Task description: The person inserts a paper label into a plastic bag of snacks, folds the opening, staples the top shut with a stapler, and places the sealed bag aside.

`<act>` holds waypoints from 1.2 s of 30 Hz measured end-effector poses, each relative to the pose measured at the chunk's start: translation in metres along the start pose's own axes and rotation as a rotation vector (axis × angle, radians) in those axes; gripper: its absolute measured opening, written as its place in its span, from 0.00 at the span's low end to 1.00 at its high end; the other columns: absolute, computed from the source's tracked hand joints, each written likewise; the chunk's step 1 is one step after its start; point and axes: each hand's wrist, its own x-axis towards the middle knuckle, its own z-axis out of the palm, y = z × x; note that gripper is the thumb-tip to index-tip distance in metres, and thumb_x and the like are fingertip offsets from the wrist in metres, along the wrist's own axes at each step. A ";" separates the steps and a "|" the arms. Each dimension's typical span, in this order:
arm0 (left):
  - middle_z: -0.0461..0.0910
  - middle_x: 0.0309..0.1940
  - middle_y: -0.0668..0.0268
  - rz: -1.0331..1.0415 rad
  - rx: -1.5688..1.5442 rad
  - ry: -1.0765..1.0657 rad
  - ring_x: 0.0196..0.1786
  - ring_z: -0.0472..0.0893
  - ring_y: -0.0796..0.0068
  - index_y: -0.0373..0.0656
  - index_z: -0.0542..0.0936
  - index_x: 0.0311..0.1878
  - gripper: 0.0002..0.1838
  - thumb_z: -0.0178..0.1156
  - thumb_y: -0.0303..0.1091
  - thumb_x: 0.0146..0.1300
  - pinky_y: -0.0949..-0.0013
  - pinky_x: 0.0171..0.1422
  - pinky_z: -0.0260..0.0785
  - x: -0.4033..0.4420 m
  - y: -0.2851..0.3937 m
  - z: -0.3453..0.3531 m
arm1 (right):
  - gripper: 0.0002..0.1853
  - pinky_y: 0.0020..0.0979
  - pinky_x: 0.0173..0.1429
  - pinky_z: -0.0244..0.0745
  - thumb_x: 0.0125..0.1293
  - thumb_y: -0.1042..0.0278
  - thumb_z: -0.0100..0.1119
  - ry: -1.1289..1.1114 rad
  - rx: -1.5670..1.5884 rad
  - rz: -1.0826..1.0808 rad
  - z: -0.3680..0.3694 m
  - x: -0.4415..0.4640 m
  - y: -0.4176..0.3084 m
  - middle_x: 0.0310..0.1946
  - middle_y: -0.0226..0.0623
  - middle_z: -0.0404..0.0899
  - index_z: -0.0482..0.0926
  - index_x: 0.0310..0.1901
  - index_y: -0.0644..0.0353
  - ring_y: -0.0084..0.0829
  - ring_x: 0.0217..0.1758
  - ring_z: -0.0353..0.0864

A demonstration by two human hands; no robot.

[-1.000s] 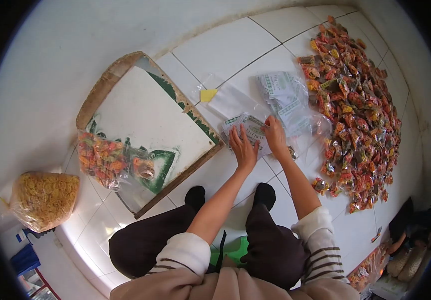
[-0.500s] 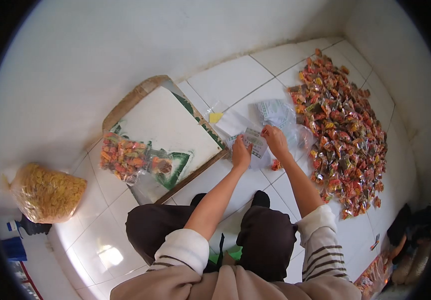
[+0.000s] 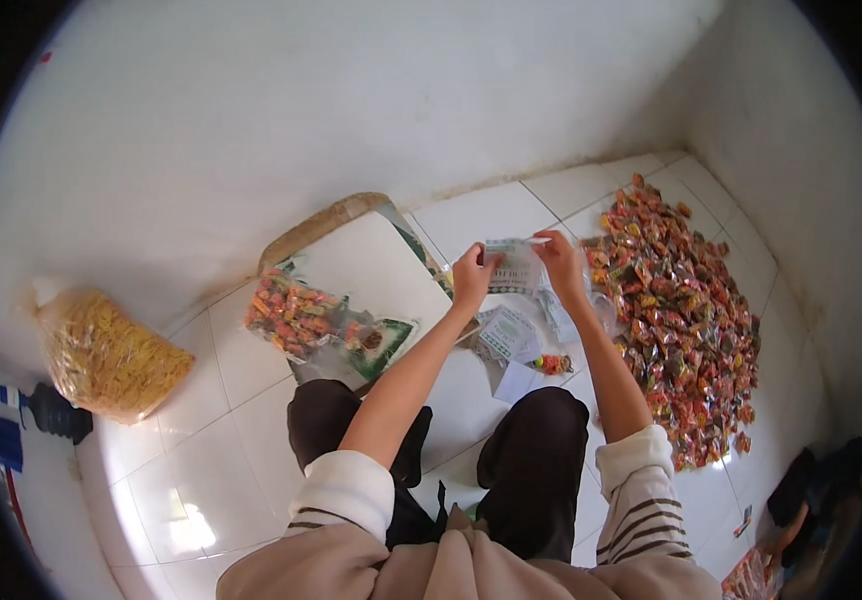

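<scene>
A clear plastic bag with a green printed label (image 3: 513, 268) is stretched between my two hands above the floor. My left hand (image 3: 472, 277) grips its left side, the fingers curled in. At the bag's upper right edge, my right hand (image 3: 561, 264) pinches it. Just below lie more printed plastic bags (image 3: 507, 335), a white paper (image 3: 518, 381) and a small cluster of red and orange packets (image 3: 553, 364). Left of my left hand is a white-topped board (image 3: 376, 255). On it rests a clear bag filled with small colourful packets (image 3: 296, 310).
A large heap of small wrapped packets (image 3: 676, 330) covers the tiles to the right. At the left stand a big bag of yellow pieces (image 3: 116, 355) and a dark bottle (image 3: 59, 412). Walls close in behind. A person's arm (image 3: 794, 518) shows at lower right.
Both hands have risen away from the bags on the floor, lifting the printed bag and holding it spread. The head view has tilted up, so the surroundings sit lower.
</scene>
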 end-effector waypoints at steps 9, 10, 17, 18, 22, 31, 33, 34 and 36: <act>0.74 0.30 0.72 -0.046 -0.465 0.306 0.33 0.68 0.84 0.40 0.76 0.42 0.17 0.61 0.42 0.56 0.76 0.37 0.62 -0.007 0.060 -0.106 | 0.12 0.27 0.43 0.71 0.59 0.70 0.56 -0.085 1.196 0.321 0.070 -0.006 -0.127 0.36 0.34 0.76 0.70 0.42 0.63 0.24 0.37 0.75; 0.74 0.30 0.72 -0.041 -0.460 0.340 0.33 0.68 0.84 0.40 0.76 0.42 0.17 0.61 0.42 0.56 0.76 0.37 0.62 -0.012 0.057 -0.119 | 0.09 0.26 0.43 0.71 0.59 0.71 0.56 -0.098 1.216 0.312 0.079 -0.009 -0.140 0.35 0.34 0.76 0.70 0.40 0.63 0.25 0.37 0.75; 0.73 0.42 0.58 -0.108 -0.177 0.410 0.38 0.76 0.74 0.37 0.68 0.48 0.24 0.62 0.43 0.54 0.74 0.44 0.67 -0.054 -0.019 -0.203 | 0.08 0.30 0.43 0.71 0.59 0.80 0.50 0.223 1.377 0.598 0.171 -0.032 -0.143 0.39 0.41 0.72 0.67 0.41 0.69 0.31 0.42 0.73; 0.73 0.42 0.58 -0.121 -0.170 0.420 0.38 0.76 0.74 0.37 0.68 0.48 0.24 0.62 0.43 0.54 0.74 0.44 0.67 -0.066 -0.028 -0.215 | 0.09 0.31 0.44 0.70 0.59 0.81 0.49 0.292 1.349 0.634 0.188 -0.043 -0.131 0.41 0.43 0.71 0.67 0.42 0.70 0.32 0.43 0.72; 0.59 0.56 0.52 -0.157 0.478 0.249 0.58 0.62 0.55 0.42 0.59 0.59 0.42 0.67 0.50 0.44 0.51 0.63 0.50 -0.111 -0.086 -0.233 | 0.14 0.34 0.46 0.69 0.58 0.83 0.46 0.479 1.227 0.894 0.231 -0.102 -0.083 0.44 0.44 0.69 0.65 0.47 0.70 0.37 0.45 0.70; 0.50 0.63 0.56 0.047 1.056 0.386 0.68 0.47 0.48 0.49 0.58 0.64 0.31 0.56 0.37 0.58 0.35 0.63 0.42 -0.152 -0.105 -0.207 | 0.19 0.37 0.50 0.69 0.57 0.86 0.41 0.226 1.215 1.048 0.246 -0.159 -0.089 0.47 0.45 0.68 0.62 0.53 0.68 0.38 0.47 0.71; 0.51 0.64 0.57 0.000 0.962 0.358 0.68 0.47 0.49 0.50 0.59 0.64 0.28 0.53 0.38 0.60 0.35 0.63 0.42 -0.150 -0.101 -0.210 | 0.14 0.36 0.48 0.71 0.58 0.85 0.43 0.071 1.172 1.044 0.252 -0.162 -0.084 0.43 0.42 0.69 0.64 0.47 0.66 0.36 0.45 0.72; 0.51 0.65 0.58 -0.030 0.866 0.335 0.68 0.47 0.51 0.52 0.61 0.63 0.25 0.50 0.39 0.62 0.35 0.63 0.42 -0.149 -0.096 -0.211 | 0.14 0.36 0.48 0.71 0.58 0.85 0.43 0.073 1.180 1.057 0.257 -0.162 -0.082 0.43 0.42 0.69 0.64 0.47 0.66 0.36 0.45 0.72; 0.49 0.66 0.59 -0.087 0.861 0.322 0.69 0.45 0.51 0.56 0.61 0.64 0.25 0.49 0.41 0.63 0.35 0.63 0.42 -0.147 -0.091 -0.210 | 0.16 0.34 0.45 0.69 0.57 0.86 0.43 -0.061 1.269 1.015 0.269 -0.155 -0.076 0.41 0.42 0.71 0.66 0.48 0.68 0.34 0.43 0.72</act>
